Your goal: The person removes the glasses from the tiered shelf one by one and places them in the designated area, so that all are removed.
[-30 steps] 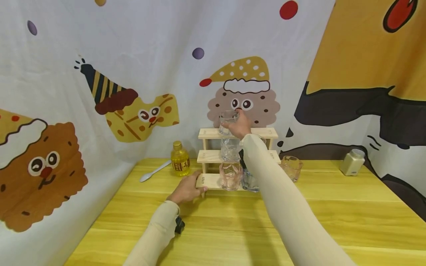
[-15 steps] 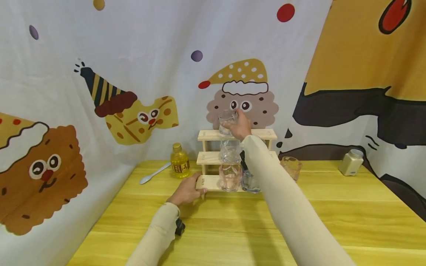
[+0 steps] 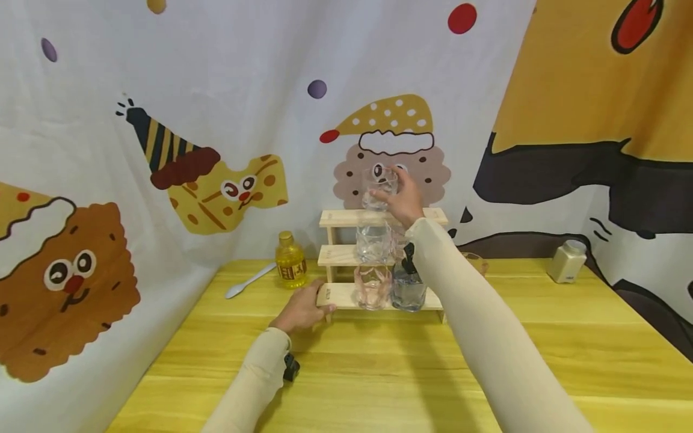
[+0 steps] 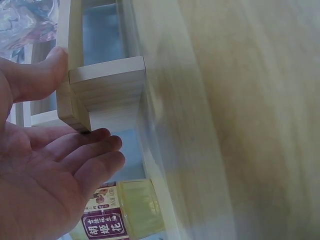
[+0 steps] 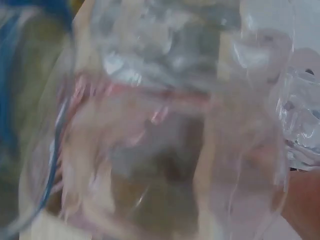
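Observation:
A small three-step wooden shelf (image 3: 341,255) stands on the table. My left hand (image 3: 303,308) holds the left end of its lowest step, thumb on one face and fingers at the edge; the left wrist view shows this hand (image 4: 55,165) close up. Above the top step, my right hand (image 3: 405,198) grips a clear glass (image 3: 379,186). Another clear glass (image 3: 372,243) stands on the middle step, partly overlapped by a second one. On the lowest step are a pinkish glass (image 3: 372,287) and a bluish glass (image 3: 408,291). In the right wrist view, the pinkish glass (image 5: 150,165) looms blurred.
Left of the shelf stand a yellow oil bottle (image 3: 290,261) and a pale spoon (image 3: 249,281). A pink-tinted glass (image 3: 477,263) is mostly hidden behind my right sleeve. A jar with white contents (image 3: 567,261) sits far right. A printed curtain (image 3: 260,72) hangs behind the table.
My right hand has lifted the clear glass slightly up and to the right from the top step. My left hand keeps its place on the shelf.

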Action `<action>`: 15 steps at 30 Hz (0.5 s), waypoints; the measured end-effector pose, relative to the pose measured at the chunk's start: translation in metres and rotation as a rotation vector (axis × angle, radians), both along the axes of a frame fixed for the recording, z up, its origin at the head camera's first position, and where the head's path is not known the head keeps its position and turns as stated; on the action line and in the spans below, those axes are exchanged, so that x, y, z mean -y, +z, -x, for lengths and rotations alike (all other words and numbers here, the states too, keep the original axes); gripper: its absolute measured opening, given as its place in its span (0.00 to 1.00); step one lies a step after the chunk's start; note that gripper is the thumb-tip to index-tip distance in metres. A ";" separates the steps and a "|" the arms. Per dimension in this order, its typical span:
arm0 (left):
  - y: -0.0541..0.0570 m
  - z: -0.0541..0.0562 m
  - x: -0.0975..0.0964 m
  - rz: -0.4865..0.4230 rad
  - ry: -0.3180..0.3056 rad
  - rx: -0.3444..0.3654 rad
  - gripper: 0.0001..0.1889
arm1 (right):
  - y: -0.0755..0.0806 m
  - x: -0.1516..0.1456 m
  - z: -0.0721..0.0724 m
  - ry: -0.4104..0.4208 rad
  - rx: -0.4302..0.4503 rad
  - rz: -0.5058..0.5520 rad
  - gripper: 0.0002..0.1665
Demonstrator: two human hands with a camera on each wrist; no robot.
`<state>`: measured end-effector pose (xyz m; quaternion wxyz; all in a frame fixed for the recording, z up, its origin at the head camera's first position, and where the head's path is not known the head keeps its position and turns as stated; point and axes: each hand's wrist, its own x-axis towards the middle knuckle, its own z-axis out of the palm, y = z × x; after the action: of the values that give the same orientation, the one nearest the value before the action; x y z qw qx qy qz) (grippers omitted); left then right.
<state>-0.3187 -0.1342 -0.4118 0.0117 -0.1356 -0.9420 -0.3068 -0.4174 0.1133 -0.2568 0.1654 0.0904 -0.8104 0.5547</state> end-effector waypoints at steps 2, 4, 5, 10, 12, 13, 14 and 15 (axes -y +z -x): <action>0.001 0.000 0.000 0.001 -0.001 0.003 0.37 | 0.001 -0.008 -0.002 0.008 0.000 0.009 0.50; 0.001 0.001 0.000 0.003 -0.001 0.003 0.37 | 0.001 -0.017 -0.004 0.015 0.000 0.006 0.50; 0.001 0.001 -0.001 0.004 -0.001 0.004 0.37 | 0.001 -0.022 -0.005 0.015 0.000 0.001 0.50; -0.002 0.001 -0.001 -0.013 -0.001 0.009 0.37 | 0.000 -0.047 -0.016 0.004 -0.014 -0.046 0.47; -0.003 0.001 0.000 -0.017 -0.001 0.014 0.37 | 0.000 -0.057 -0.022 0.016 -0.009 -0.041 0.47; -0.003 0.002 0.000 -0.017 -0.001 0.013 0.37 | 0.001 -0.062 -0.025 0.015 -0.008 -0.047 0.47; -0.003 0.002 0.000 -0.019 -0.003 0.014 0.37 | 0.001 -0.068 -0.028 0.014 -0.009 -0.049 0.47; -0.003 0.002 0.000 -0.017 -0.004 0.015 0.37 | 0.002 -0.073 -0.030 0.012 -0.013 -0.049 0.47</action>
<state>-0.3205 -0.1341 -0.4146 0.0053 -0.1350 -0.9391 -0.3160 -0.3872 0.1860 -0.2549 0.1650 0.1031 -0.8221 0.5350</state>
